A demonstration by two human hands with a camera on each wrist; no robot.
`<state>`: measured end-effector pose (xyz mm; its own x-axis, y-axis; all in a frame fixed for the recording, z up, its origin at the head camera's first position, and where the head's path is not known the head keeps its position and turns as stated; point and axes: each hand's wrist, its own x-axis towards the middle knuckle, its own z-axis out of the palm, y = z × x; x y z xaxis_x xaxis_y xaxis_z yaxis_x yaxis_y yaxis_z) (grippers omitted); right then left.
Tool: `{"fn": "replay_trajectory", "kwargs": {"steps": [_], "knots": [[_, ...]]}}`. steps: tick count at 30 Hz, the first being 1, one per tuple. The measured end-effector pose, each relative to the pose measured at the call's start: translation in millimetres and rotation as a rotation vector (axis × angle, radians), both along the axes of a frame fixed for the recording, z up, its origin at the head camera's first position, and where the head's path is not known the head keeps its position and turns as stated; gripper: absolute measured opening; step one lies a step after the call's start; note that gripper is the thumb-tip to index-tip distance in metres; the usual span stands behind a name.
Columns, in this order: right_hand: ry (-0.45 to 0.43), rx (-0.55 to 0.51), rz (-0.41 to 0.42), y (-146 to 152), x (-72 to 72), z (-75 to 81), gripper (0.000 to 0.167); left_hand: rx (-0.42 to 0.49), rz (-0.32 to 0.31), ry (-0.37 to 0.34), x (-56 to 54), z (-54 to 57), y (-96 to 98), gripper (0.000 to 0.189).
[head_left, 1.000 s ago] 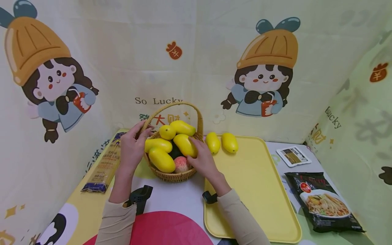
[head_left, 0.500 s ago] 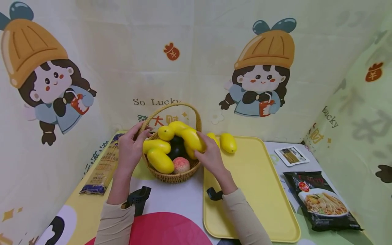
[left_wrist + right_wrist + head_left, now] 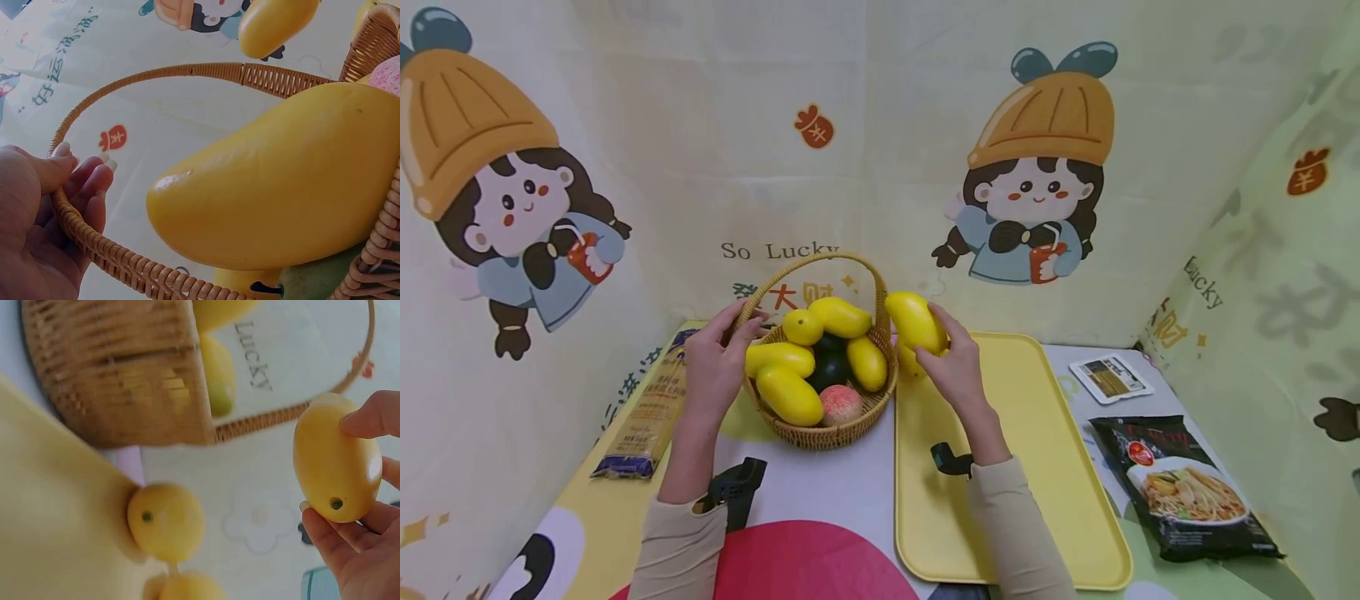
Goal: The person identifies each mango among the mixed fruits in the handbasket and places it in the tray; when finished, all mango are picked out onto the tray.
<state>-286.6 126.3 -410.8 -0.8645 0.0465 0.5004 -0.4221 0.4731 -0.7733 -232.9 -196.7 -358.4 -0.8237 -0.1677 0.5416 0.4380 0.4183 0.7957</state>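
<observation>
My left hand [image 3: 713, 362] grips the left side of the handle [image 3: 106, 244] of a wicker basket [image 3: 823, 436]; thumb and fingers curl round it. Inside the basket lie several yellow mangoes [image 3: 790, 396], a pink peach [image 3: 841, 405] and something dark and rounded [image 3: 831, 368]. My right hand [image 3: 961, 371] pinches a mango [image 3: 916, 322] between thumb and fingers, lifted clear of the basket, over the back left corner of the yellow tray [image 3: 1000, 500]. Two more mangoes [image 3: 165, 522] sit on that tray in the right wrist view; the head view hides most of them behind the held one.
Left of the basket lies a long pasta packet [image 3: 643, 417]. Right of the tray are a small white flat pack [image 3: 1111, 379] and a black noodle bag [image 3: 1187, 492]. A printed cloth wall [image 3: 865, 192] stands close behind basket and tray.
My right hand has lifted a mango out of the basket and carried it right, over the tray's back corner. My left hand has stayed on the handle.
</observation>
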Motion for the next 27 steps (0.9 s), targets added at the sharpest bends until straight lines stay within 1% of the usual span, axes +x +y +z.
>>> {"fn": "replay_trajectory", "kwargs": {"steps": [6, 11, 17, 23, 27], "knots": [[-0.053, -0.041, -0.041, 18, -1.9, 0.2, 0.066, 0.001, 0.009, -0.003, 0.5, -2.2, -1.1, 0.039], [-0.084, -0.062, -0.09, 34, -3.9, -2.4, 0.067, -0.004, 0.015, -0.011, 0.0, -1.8, -0.9, 0.04], [-0.125, -0.095, -0.155, 55, -8.2, -8.0, 0.069, -0.005, -0.01, 0.003, -1.3, -0.7, -0.6, 0.039], [-0.189, -0.102, -0.234, 77, -14.9, -20.2, 0.07, -0.001, -0.017, 0.012, -1.5, -1.0, -0.2, 0.038], [-0.246, -0.11, -0.257, 90, -18.0, -29.1, 0.069, 0.001, -0.009, 0.007, -1.2, -1.2, -0.6, 0.038]]}}
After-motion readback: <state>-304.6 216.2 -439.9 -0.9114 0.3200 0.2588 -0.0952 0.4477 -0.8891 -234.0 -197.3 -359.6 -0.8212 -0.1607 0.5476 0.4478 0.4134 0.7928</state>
